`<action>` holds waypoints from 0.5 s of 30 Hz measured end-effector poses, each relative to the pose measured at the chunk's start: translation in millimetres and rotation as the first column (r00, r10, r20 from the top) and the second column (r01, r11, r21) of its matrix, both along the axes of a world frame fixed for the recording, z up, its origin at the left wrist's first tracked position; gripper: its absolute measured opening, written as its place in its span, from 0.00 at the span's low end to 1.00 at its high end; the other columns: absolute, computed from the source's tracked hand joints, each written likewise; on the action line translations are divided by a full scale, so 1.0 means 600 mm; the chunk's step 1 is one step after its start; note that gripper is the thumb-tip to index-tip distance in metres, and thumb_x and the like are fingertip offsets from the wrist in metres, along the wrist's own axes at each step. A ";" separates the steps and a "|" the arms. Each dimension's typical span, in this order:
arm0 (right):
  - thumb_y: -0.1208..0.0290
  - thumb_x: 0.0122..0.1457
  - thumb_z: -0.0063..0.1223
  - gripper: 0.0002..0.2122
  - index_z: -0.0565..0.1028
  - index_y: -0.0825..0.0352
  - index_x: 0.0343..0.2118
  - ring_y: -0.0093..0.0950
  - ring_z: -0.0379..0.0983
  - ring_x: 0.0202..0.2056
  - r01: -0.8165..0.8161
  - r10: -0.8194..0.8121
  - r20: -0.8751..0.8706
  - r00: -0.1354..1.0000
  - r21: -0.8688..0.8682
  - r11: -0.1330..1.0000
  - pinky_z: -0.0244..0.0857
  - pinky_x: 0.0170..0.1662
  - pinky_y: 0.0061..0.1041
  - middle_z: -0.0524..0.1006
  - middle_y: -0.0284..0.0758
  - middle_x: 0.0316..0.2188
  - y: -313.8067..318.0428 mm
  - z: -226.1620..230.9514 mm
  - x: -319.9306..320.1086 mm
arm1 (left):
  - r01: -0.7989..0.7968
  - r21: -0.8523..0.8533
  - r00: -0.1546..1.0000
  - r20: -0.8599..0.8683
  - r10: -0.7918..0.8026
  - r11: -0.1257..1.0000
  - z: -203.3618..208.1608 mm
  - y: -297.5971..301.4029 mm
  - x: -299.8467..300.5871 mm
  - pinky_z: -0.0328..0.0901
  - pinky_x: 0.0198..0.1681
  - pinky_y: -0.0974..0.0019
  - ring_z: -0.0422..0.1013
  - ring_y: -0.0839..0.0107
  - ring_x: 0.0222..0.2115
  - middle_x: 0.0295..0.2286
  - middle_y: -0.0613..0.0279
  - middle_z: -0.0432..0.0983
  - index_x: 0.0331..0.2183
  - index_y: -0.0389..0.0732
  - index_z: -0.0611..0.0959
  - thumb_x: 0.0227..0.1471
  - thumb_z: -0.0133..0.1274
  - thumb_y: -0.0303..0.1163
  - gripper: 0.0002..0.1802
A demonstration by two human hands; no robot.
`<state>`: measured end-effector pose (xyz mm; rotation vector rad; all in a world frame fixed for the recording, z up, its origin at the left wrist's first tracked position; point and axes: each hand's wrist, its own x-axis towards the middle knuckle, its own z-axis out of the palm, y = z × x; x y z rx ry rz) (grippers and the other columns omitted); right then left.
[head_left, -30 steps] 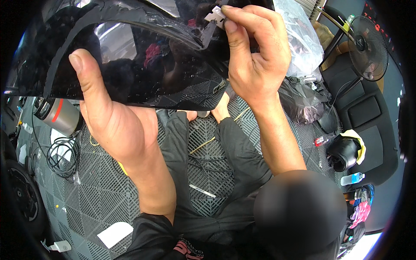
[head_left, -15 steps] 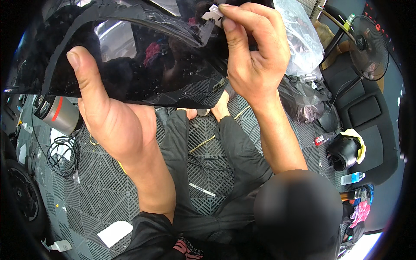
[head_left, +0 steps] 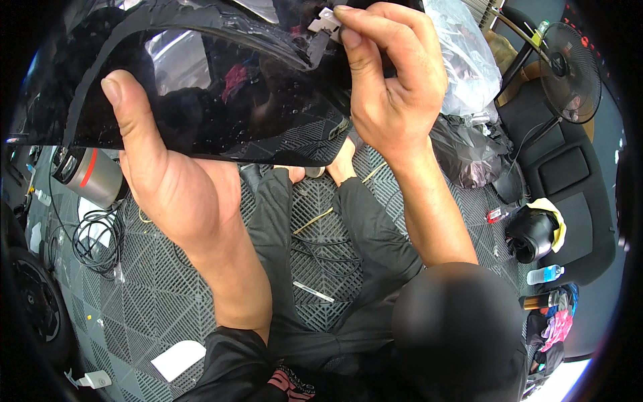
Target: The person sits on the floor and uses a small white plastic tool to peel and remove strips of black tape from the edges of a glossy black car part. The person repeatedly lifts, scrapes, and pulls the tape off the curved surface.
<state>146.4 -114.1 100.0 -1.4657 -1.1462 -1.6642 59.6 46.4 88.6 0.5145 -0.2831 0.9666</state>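
Observation:
A glossy black panel (head_left: 221, 127) with a curved, dull grey border strip (head_left: 90, 84) fills the upper left and carries scattered droplets. My left hand (head_left: 177, 184) supports it from below, thumb up across the front and fingers hidden behind. Between thumb and forefinger of my right hand (head_left: 398, 87), a small notched razor blade (head_left: 324, 24) is pinched. The blade sits at the panel's upper right, by a ragged part of the strip; whether its edge touches cannot be made out.
Below the panel are my legs and bare feet on grey grid floor tiles (head_left: 161, 288). Coiled cable (head_left: 100, 241) and a metal canister (head_left: 97, 177) lie left. A fan (head_left: 569, 74), plastic bags (head_left: 469, 151), a black seat (head_left: 569, 174), a helmet-like object (head_left: 529, 234) and a water bottle (head_left: 544, 275) stand right.
My right hand and the blade have shifted very slightly left. The panel and my left hand have hardly moved.

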 end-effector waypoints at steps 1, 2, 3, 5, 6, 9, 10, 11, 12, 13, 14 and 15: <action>0.85 0.53 0.66 0.09 0.82 0.70 0.38 0.30 0.75 0.32 -0.003 0.003 0.010 1.000 0.001 1.000 0.70 0.34 0.24 0.77 0.38 0.31 0.001 0.000 0.001 | 0.000 -0.003 1.000 0.001 0.000 1.000 0.000 0.000 0.000 0.71 0.52 0.67 0.77 0.73 0.43 0.44 0.60 0.80 0.46 0.28 0.82 0.63 0.59 0.41 0.23; 0.85 0.53 0.66 0.10 0.82 0.70 0.38 0.30 0.75 0.32 -0.007 0.007 0.020 1.000 0.002 1.000 0.70 0.34 0.24 0.77 0.38 0.31 0.002 0.000 0.001 | -0.001 -0.006 1.000 0.001 0.001 1.000 0.000 -0.001 0.000 0.71 0.52 0.66 0.77 0.72 0.42 0.44 0.60 0.80 0.46 0.28 0.82 0.63 0.59 0.41 0.22; 0.85 0.53 0.66 0.10 0.82 0.71 0.38 0.30 0.75 0.32 -0.015 0.015 0.041 0.999 0.007 1.000 0.70 0.34 0.24 0.77 0.38 0.31 0.004 0.001 0.004 | 0.001 -0.001 1.000 0.006 -0.001 1.000 0.001 0.000 -0.001 0.71 0.51 0.66 0.77 0.72 0.42 0.43 0.60 0.81 0.46 0.28 0.82 0.63 0.59 0.41 0.22; 0.85 0.52 0.66 0.10 0.82 0.71 0.38 0.31 0.75 0.32 -0.012 0.011 0.054 0.998 0.005 1.000 0.70 0.35 0.24 0.77 0.38 0.31 0.005 0.001 0.003 | 0.033 0.031 0.998 -0.047 -0.031 0.999 0.000 0.002 -0.007 0.69 0.56 0.56 0.76 0.65 0.49 0.48 0.59 0.80 0.49 0.37 0.81 0.66 0.54 0.43 0.20; 0.85 0.52 0.66 0.10 0.82 0.71 0.38 0.31 0.75 0.32 0.001 -0.001 0.048 0.999 -0.002 1.000 0.70 0.35 0.24 0.77 0.39 0.31 0.003 0.001 0.002 | 0.053 0.063 0.997 -0.068 -0.048 0.997 0.000 0.003 -0.008 0.67 0.59 0.51 0.75 0.61 0.52 0.51 0.59 0.79 0.51 0.41 0.81 0.67 0.51 0.45 0.20; 0.85 0.52 0.66 0.10 0.82 0.71 0.38 0.32 0.75 0.32 0.019 -0.018 0.039 0.999 -0.015 1.000 0.70 0.35 0.25 0.77 0.39 0.31 0.001 0.001 -0.002 | 0.041 0.090 0.996 -0.079 -0.034 0.995 0.000 0.006 -0.009 0.67 0.59 0.51 0.75 0.62 0.52 0.51 0.59 0.79 0.51 0.41 0.81 0.67 0.51 0.45 0.20; 0.85 0.52 0.66 0.10 0.82 0.71 0.38 0.32 0.75 0.32 0.019 -0.019 0.036 0.999 -0.016 1.000 0.70 0.35 0.25 0.77 0.39 0.31 0.001 0.001 -0.003 | 0.043 0.081 0.997 -0.072 -0.038 0.996 -0.001 0.006 -0.008 0.67 0.59 0.51 0.75 0.61 0.52 0.51 0.59 0.79 0.51 0.41 0.81 0.67 0.51 0.45 0.20; 0.85 0.52 0.66 0.10 0.82 0.71 0.37 0.32 0.75 0.32 0.020 -0.019 0.034 0.999 -0.017 1.000 0.70 0.35 0.25 0.77 0.39 0.31 0.001 0.001 -0.004 | 0.045 0.077 0.997 -0.071 -0.040 0.996 -0.001 0.006 -0.008 0.67 0.59 0.50 0.75 0.61 0.52 0.51 0.59 0.79 0.51 0.42 0.81 0.67 0.51 0.45 0.20; 0.85 0.52 0.66 0.10 0.82 0.71 0.37 0.32 0.75 0.32 0.017 -0.017 0.030 0.999 -0.016 1.000 0.70 0.35 0.25 0.77 0.39 0.31 0.002 0.001 -0.004 | 0.046 0.093 0.997 -0.065 -0.040 0.995 -0.002 0.006 -0.007 0.67 0.59 0.50 0.75 0.61 0.52 0.51 0.59 0.79 0.51 0.42 0.81 0.67 0.51 0.45 0.20; 0.85 0.52 0.66 0.10 0.82 0.71 0.37 0.31 0.75 0.32 0.016 -0.015 0.029 0.999 -0.016 1.000 0.70 0.34 0.25 0.77 0.39 0.31 0.003 0.001 -0.005 | 0.029 0.082 0.997 -0.074 -0.023 0.996 -0.002 0.007 -0.006 0.67 0.59 0.50 0.75 0.61 0.52 0.51 0.60 0.79 0.51 0.42 0.81 0.67 0.51 0.45 0.20; 0.85 0.52 0.66 0.10 0.82 0.71 0.37 0.31 0.75 0.31 0.015 -0.014 0.027 1.000 -0.015 1.000 0.70 0.34 0.25 0.77 0.39 0.31 0.003 0.001 -0.005 | 0.011 0.091 0.997 -0.078 -0.003 0.996 -0.002 0.007 -0.006 0.67 0.59 0.50 0.75 0.61 0.52 0.50 0.60 0.79 0.51 0.42 0.81 0.67 0.51 0.45 0.20; 0.85 0.52 0.66 0.10 0.82 0.71 0.37 0.31 0.75 0.31 0.014 -0.014 0.028 1.000 -0.016 1.000 0.70 0.34 0.25 0.77 0.39 0.31 0.004 0.001 -0.005 | 0.002 0.097 0.996 -0.084 0.006 0.995 -0.002 0.007 -0.005 0.67 0.59 0.50 0.75 0.61 0.52 0.50 0.60 0.79 0.51 0.42 0.81 0.67 0.51 0.45 0.20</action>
